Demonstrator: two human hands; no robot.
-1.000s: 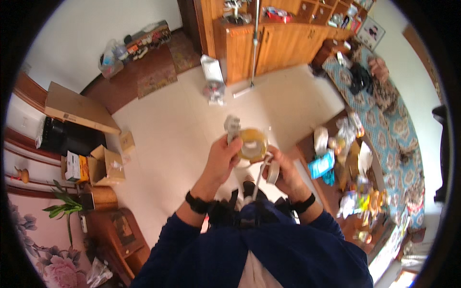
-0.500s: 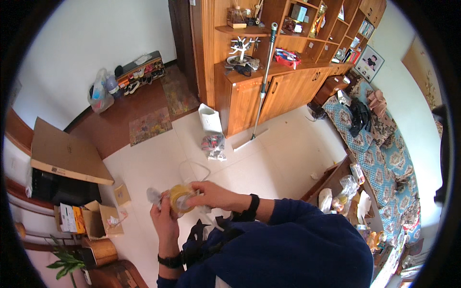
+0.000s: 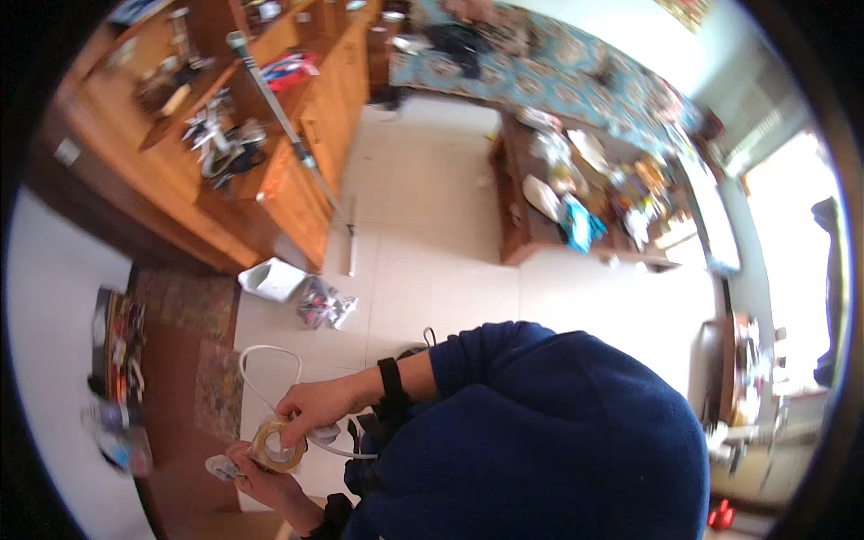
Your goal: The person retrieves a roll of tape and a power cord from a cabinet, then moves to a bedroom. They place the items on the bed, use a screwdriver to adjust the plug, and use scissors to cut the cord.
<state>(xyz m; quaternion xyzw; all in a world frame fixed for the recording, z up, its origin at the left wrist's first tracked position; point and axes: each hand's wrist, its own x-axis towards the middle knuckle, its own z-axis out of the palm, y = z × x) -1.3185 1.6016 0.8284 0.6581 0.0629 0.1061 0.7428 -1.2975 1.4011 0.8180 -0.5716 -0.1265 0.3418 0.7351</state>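
Note:
A yellowish roll of adhesive tape [image 3: 286, 465] is between my two hands, low at the left. My left hand [image 3: 271, 488] pinches its lower left edge, and a white object [image 3: 221, 467] sticks out beyond those fingers, too blurred to name. From above, my right hand [image 3: 322, 404] reaches over the roll, its fingertips at the ring's hole. Another whitish lump [image 3: 325, 434] shows below my right palm, partly hidden. A white cable [image 3: 272, 348] loops up behind my right hand and runs out beneath it toward my body.
Ahead left is a wooden cabinet [image 3: 297, 193] with a mop [image 3: 286, 121] leaning on it. A white box [image 3: 272, 280] and a clear bag [image 3: 319, 304] are on the floor. A cluttered low table [image 3: 522, 220] fronts the blue patterned sofa [image 3: 540, 67]. Shoe rack [image 3: 115, 342] at far left.
The view has swung to the right, so cabinet and shoe rack sit further left and the low table shows more fully. Both hands still hold the tape roll, now turned with its ring facing up.

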